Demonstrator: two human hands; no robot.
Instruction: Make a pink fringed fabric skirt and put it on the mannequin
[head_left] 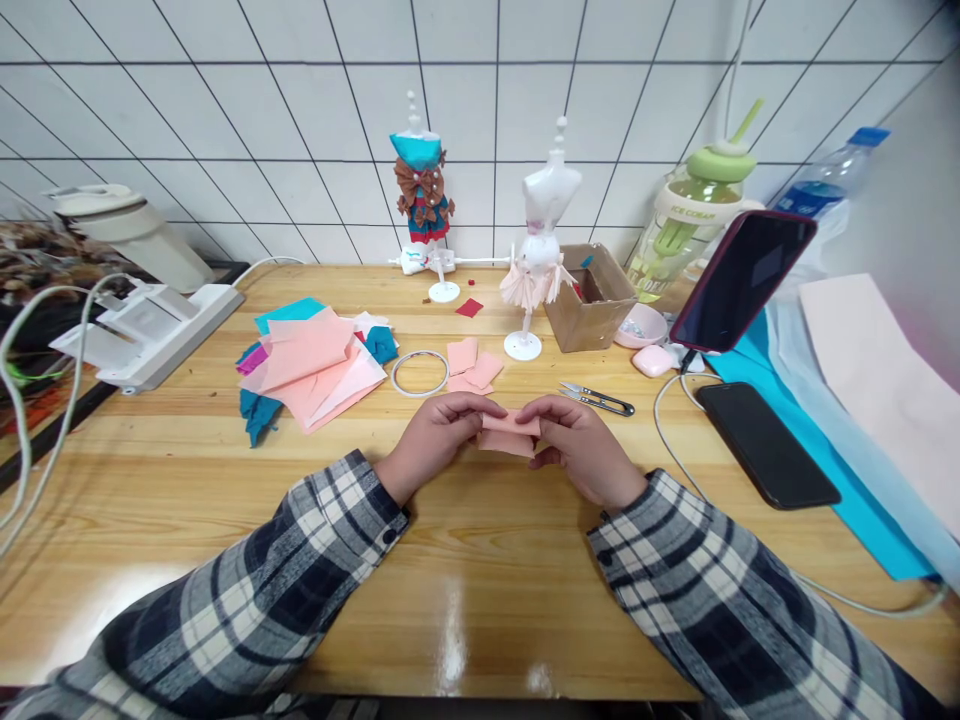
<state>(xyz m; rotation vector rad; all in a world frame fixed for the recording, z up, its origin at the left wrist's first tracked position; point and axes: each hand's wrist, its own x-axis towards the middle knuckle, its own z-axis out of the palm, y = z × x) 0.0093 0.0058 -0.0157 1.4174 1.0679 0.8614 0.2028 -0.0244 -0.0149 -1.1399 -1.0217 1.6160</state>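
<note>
Between my two hands is a small piece of pink crepe paper (508, 443), folded over along its upper part. My left hand (442, 437) pinches its left end between thumb and fingers. At the right end, my right hand (589, 447) grips the same piece, thumb on the near side. Just beyond my hands lie several cut pink squares (474, 368) and a white ring (420, 373). Thread snips (598, 398) rest past my right hand. A white mini mannequin (551, 195) wears a gathered pink paper skirt (534, 284).
Coloured paper sheets (307, 365) are piled at the left, near a white power strip (161, 335). A dressed mannequin (424, 190), a cardboard box (592, 310) and a green-lidded bottle (697, 215) stand at the back. Right of me are a propped phone (742, 280) and a flat black phone (769, 443).
</note>
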